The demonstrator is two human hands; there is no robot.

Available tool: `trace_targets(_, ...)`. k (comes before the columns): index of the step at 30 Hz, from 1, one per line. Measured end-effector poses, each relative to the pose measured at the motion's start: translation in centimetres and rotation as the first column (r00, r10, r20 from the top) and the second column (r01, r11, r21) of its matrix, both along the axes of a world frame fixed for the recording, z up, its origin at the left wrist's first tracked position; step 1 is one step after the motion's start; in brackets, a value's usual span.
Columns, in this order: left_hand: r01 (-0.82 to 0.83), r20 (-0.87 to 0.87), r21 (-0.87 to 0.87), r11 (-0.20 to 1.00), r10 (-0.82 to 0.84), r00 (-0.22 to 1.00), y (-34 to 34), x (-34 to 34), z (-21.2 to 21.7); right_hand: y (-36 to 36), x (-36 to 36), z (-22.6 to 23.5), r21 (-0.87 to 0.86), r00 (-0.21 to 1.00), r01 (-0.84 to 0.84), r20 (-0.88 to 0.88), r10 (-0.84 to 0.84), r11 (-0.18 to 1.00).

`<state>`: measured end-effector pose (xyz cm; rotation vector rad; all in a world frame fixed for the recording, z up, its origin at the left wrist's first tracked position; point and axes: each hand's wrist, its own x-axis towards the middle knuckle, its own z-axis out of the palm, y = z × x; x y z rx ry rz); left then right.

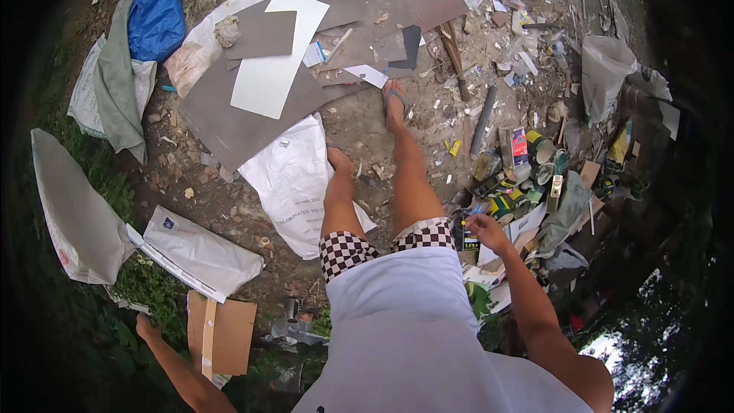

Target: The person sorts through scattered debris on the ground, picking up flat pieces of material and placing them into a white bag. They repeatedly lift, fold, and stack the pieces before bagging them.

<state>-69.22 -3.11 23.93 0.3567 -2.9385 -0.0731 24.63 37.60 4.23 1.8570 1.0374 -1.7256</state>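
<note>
My right hand [489, 234] hangs at the right over a heap of rubbish, its fingers curled in. Just beyond the fingertips shows a small blue, partly clear piece [479, 209]; whether the fingers touch it or it lies on the heap below, I cannot make out. A black box with yellow marks [466, 235] lies beside the hand. My left hand [147, 327] is low at the left, seen small and edge-on with its fingers mostly hidden. Green plants are around it, and a brown cardboard sheet [235, 336] is nearby.
Brown boards [245, 118] and a white L-shaped sheet [279, 57] lie ahead. White sacks [294, 183] spread beside my feet. At the left are a blue bag [157, 21] and a long white strip [176, 264]. A dark tube [483, 120] and cans [540, 147] lie right.
</note>
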Motion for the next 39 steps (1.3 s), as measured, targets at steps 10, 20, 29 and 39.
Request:
trace_targets(10,0.637,0.421,0.718,0.28,-0.904,-0.078,51.3,43.0,-57.5,8.6,-1.3,-19.0,-0.051,0.832,0.536,0.202,-0.517,0.843)
trace_targets(20,0.957,0.417,0.084,0.277,-0.882,0.219,63.8,46.1,-76.5,1.3,4.6,-20.5,-0.165,0.77,0.595,0.398,-0.499,0.787)
trace_targets(29,0.801,0.139,0.584,0.134,-0.988,0.064,63.9,49.8,-66.1,11.5,-3.7,-27.2,-0.013,0.902,0.43,0.042,-0.429,0.903)
trace_targets(39,0.689,-0.269,0.68,-0.252,-0.959,-0.085,62.0,53.2,-46.6,26.7,-26.0,-23.7,0.103,0.588,0.702,-0.642,-0.492,0.705)
